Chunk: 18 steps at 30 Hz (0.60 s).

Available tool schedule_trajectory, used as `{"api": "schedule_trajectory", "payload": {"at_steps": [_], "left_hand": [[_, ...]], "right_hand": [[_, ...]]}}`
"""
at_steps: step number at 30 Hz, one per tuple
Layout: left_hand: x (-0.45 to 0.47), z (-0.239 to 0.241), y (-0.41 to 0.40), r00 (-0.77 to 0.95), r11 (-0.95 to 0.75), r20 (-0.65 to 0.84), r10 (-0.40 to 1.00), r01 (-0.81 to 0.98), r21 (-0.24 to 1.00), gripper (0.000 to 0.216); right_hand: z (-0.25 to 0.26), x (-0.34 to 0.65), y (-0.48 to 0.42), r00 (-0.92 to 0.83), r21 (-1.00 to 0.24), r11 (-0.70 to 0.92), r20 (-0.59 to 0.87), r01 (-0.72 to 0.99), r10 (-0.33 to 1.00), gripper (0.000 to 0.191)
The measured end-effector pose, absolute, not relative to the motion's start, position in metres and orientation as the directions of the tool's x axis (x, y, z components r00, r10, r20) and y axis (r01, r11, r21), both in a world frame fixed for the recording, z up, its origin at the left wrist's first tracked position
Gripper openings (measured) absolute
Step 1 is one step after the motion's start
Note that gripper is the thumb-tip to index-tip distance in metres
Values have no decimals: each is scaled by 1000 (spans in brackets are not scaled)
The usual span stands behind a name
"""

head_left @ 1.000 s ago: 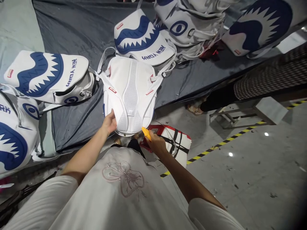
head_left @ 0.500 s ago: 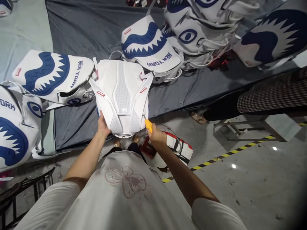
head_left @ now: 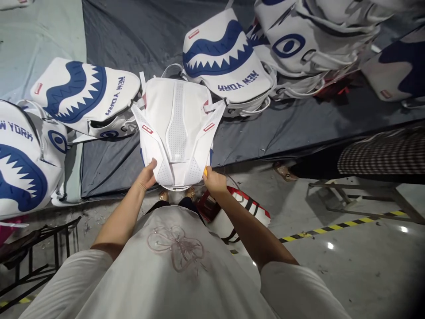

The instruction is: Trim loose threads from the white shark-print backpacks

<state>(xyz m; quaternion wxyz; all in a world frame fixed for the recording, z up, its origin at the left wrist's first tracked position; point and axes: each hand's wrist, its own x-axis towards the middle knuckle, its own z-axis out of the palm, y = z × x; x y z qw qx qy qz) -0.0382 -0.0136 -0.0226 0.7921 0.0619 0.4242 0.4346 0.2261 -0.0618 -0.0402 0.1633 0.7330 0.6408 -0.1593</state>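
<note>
A white backpack (head_left: 195, 99) lies at the table's front edge with its padded back and two shoulder straps facing up. Red labels mark both straps. My left hand (head_left: 147, 176) is closed on its lower left side, thumb on top and fingers underneath, out of sight. At the lower right corner, my right hand (head_left: 215, 180) is closed around a small yellow-handled tool (head_left: 206, 172) and touches the bag there. Most of the tool is hidden by the fingers and the bag, so its kind cannot be made out.
More white backpacks with blue shark mouths lie to the left (head_left: 89, 91) and right (head_left: 217, 55) on the dark table cover (head_left: 116, 35). A red-and-white object with black straps (head_left: 247, 208) sits low by my right forearm. Another person's leg (head_left: 315, 161) and a bench (head_left: 358, 199) are at right.
My right hand has moved in against the bag's lower right corner, and less of the yellow handle shows. The view has shifted, so the surroundings sit farther right.
</note>
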Motion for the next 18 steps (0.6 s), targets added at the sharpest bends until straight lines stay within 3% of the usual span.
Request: {"api": "schedule_trajectory", "payload": {"at_steps": [6,12,18], "left_hand": [[-45,-24,-17,319,545,-490,811,-715,438,63],[-56,-22,-25,474,662,-474,742,-626,411,74],[-53,-21,-30,422,599,-445,790,-689,409,73]], "right_hand": [[-24,231,-95,150,31,-151,-401,988,903,49],[-14,235,-139,248,21,-264,-427,964,870,46],[-18,228,-133,283,-7,-326,-479,945,831,44]]}}
